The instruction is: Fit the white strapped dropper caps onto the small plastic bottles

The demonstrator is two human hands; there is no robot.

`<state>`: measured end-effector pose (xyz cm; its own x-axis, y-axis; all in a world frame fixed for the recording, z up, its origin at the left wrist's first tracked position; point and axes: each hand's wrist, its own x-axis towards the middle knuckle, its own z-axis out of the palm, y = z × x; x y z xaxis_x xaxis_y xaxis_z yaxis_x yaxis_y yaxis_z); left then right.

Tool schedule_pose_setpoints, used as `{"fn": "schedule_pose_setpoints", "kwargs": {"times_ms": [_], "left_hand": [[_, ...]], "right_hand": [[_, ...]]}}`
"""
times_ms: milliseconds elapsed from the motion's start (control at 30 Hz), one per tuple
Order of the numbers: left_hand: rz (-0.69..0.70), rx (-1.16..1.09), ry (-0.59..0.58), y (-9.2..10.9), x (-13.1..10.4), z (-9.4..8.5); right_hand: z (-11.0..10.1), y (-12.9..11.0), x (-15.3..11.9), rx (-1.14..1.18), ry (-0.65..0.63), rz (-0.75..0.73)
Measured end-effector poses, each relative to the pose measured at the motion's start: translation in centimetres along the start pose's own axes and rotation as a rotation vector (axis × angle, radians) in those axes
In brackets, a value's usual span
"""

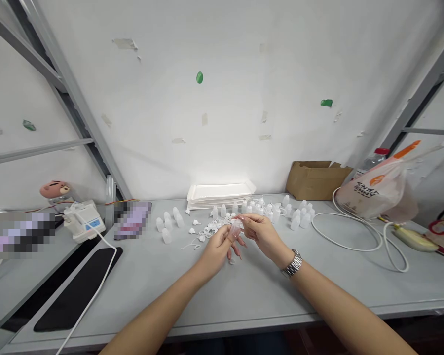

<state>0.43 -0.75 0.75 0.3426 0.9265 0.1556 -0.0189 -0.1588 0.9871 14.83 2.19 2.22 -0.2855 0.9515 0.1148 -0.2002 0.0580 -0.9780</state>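
My left hand (pixel 220 249) is closed around a small translucent plastic bottle (pixel 236 228), held tilted above the table. My right hand (pixel 261 231) is pinched at the bottle's top end; what lies between its fingertips is too small to make out. Just behind my hands, a loose pile of white caps (pixel 210 229) with thin strips is spread out. Several similar bottles (pixel 166 235) stand to the left of the pile. More bottles (pixel 296 222) stand in a group behind and to the right of my right hand.
A stack of white trays (pixel 222 194) lies against the wall. At the back right are a cardboard box (pixel 314 181), a plastic bag (pixel 373 190) and a looped white cable (pixel 355 250). On the left are a black mat (pixel 77 291) and a white power strip (pixel 84 220).
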Motion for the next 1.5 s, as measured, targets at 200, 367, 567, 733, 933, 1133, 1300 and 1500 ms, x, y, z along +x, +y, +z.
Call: {"fn": "schedule_pose_setpoints", "kwargs": {"times_ms": [200,367,567,733,933,1133,1300,1500], "left_hand": [[0.003,0.002,0.022,0.34,0.04,0.03],[0.006,0.008,0.038,0.44,-0.01,0.03],[0.027,0.05,0.065,0.03,-0.09,-0.14],[0.01,0.062,0.065,0.06,-0.24,-0.3],[0.025,0.068,0.027,0.34,-0.11,-0.29],[-0.002,0.057,0.065,0.24,-0.13,-0.18],[-0.002,0.051,0.061,0.06,-0.23,-0.14],[0.023,0.058,0.07,0.23,-0.29,-0.16]], "right_hand": [[0.06,0.23,0.04,0.1,-0.039,0.013],[-0.02,0.35,0.01,0.119,-0.077,0.072],[0.03,0.55,0.07,0.132,-0.137,0.107],[0.1,0.11,0.01,0.088,-0.172,0.093],[0.15,-0.28,-0.17,0.109,-0.146,0.055],[-0.15,-0.35,-0.04,0.131,-0.091,0.018],[-0.23,0.0,0.1,0.122,-0.085,0.03],[-0.08,-0.1,0.01,0.073,-0.105,0.059]]}}
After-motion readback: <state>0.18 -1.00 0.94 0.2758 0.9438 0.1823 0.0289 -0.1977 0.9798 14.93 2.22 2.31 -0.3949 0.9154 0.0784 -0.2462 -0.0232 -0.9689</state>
